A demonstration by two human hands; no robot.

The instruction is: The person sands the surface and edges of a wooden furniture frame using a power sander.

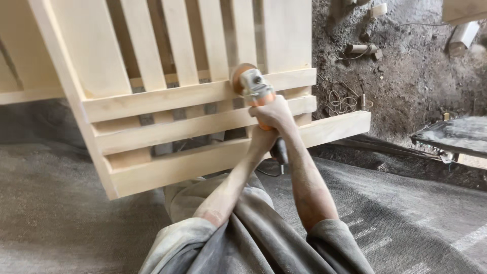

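Note:
A pale wooden slatted frame (167,129) leans in front of me, with upright slats above and three horizontal rails below. Both my hands hold an orange and grey hand-held sander (253,85). Its round disc presses against the top rail. My right hand (275,114) wraps the orange body just behind the head. My left hand (263,141) grips lower down, near the tool's dark rear end (279,150), and is partly hidden behind my right wrist. Both forearms are bare and dusty, reaching up from grey sleeves.
A dusty grey mat (406,213) covers the ground under me. To the right lies dirt floor with a coil of wire (340,104), wood offcuts (362,49) and a pale block (462,35). A dust-covered flat slab (456,134) sits at the right edge.

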